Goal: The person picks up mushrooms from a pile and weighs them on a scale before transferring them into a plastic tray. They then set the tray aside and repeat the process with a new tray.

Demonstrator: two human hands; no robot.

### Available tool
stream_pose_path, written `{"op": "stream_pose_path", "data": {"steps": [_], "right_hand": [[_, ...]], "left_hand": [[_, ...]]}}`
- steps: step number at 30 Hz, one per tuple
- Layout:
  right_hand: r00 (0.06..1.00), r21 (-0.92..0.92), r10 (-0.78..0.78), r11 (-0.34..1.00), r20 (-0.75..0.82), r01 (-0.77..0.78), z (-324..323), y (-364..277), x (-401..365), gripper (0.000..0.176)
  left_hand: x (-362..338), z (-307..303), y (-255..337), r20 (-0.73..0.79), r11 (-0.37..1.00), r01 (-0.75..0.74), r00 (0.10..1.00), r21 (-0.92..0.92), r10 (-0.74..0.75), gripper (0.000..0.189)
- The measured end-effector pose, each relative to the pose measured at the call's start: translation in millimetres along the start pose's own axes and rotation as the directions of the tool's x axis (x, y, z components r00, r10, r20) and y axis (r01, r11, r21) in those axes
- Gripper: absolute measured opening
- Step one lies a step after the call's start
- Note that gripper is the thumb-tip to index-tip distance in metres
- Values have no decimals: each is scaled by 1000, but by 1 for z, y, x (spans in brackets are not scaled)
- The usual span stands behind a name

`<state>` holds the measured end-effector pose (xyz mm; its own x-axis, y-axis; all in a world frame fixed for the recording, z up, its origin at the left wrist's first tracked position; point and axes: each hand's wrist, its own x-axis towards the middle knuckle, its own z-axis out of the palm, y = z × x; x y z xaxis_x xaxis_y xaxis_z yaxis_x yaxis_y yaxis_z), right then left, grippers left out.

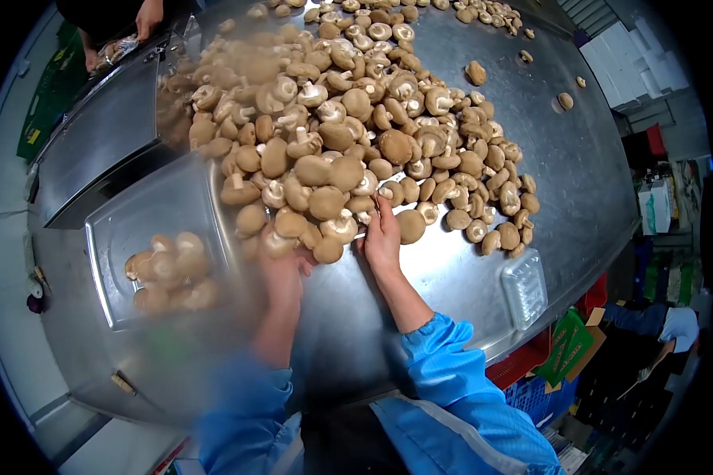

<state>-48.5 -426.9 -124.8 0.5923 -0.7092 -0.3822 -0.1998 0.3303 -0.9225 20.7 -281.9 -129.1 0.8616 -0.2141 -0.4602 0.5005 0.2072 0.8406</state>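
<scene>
Smooth, round-capped brown mushrooms (348,119) lie heaped across the far half of a brushed steel table (566,170). The right hand (382,237) rests its straightened fingers, holding nothing, on the pile's near edge. The left hand (281,273) is blurred and its grip can't be told. A shallow steel tray (131,210) at left holds a few mushrooms. Bare steel lies near right, around a clear plastic punnet (524,286).
</scene>
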Motion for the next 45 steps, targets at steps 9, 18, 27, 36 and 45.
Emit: {"op": "stream_pose_path", "data": {"steps": [9, 18, 27, 36, 45], "right_hand": [[999, -15, 19, 1000, -49, -20, -42, 13, -82, 38], [991, -20, -56, 998, -121, 54, -94, 29, -160, 38], [1000, -219, -31, 975, 1, 31, -132, 42, -215, 36], [974, -693, -123, 686, 191, 223, -140, 41, -225, 39], [973, -686, -185, 691, 136, 228, -137, 26, -218, 45]], "left_hand": [[-68, -34, -8, 184, 989, 137, 972, 52, -145, 38], [-145, -58, -7, 373, 958, 123, 902, 259, -216, 42], [-172, -104, -16, 487, 885, 114, 800, 451, -350, 57], [-173, -135, -24, 364, 790, 91, 851, 607, -379, 57], [-167, -137, 9, 499, 465, -437, 866, 770, -12, 68]]}}
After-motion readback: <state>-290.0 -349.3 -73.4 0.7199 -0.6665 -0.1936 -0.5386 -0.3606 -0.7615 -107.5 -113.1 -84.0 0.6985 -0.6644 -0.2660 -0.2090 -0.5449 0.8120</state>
